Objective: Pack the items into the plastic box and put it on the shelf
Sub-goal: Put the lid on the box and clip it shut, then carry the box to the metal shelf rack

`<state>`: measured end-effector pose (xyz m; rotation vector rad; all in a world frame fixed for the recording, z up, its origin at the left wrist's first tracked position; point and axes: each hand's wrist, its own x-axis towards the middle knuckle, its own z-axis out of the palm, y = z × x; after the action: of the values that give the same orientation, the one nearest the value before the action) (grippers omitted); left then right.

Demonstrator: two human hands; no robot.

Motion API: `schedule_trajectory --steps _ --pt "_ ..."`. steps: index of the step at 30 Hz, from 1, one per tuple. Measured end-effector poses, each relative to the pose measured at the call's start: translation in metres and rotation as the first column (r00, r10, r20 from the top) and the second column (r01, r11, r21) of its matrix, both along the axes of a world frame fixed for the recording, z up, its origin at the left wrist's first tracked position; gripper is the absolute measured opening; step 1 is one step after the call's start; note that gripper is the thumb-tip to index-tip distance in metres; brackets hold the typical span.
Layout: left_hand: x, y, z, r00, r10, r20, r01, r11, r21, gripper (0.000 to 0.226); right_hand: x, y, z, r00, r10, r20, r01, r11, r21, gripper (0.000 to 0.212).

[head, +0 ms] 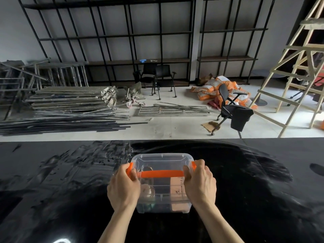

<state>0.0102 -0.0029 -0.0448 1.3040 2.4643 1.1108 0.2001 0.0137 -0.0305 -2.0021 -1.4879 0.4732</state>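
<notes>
A clear plastic box [162, 161] with its lid on and an orange carry handle [162, 173] across the top stands on the glossy black table [61, 190]. Items show dimly through the lid: a pale roll at the left and a tan carton at the right. My left hand [123, 188] grips the box's left end, fingers over the orange latch there. At the other end my right hand [200, 183] clasps the right orange latch. Black metal shelving [140, 61] lines the far wall.
Beyond the table's far edge lie stacked scaffold planks and steel rods [70, 109], two black chairs [157, 78], another black office chair [233, 107], orange sacks [219, 88] and a wooden ladder [298, 71] at the right.
</notes>
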Motion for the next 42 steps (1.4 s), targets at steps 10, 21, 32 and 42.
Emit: schedule_trajectory --steps 10,21,32,42 --pt "0.047 0.006 0.008 0.635 -0.306 0.709 0.227 0.952 0.208 0.050 0.054 -0.010 -0.002 0.931 -0.097 -0.351 0.102 0.995 -0.004 0.055" --pt "0.226 0.009 0.013 0.320 -0.693 0.646 0.712 0.625 0.318 0.060 0.212 -0.120 0.037 0.759 -0.576 -0.303 0.611 0.791 0.029 0.040" --pt "0.409 -0.147 0.002 -0.140 -0.750 0.646 0.943 0.097 0.317 0.067 0.290 -0.359 0.041 0.303 -0.920 -0.247 0.953 0.286 0.102 0.043" --pt "0.507 -0.321 -0.084 -0.363 -0.719 0.593 0.931 -0.256 0.259 0.066 0.314 -0.551 -0.041 -0.028 -0.968 -0.248 1.000 -0.028 -0.002 0.044"
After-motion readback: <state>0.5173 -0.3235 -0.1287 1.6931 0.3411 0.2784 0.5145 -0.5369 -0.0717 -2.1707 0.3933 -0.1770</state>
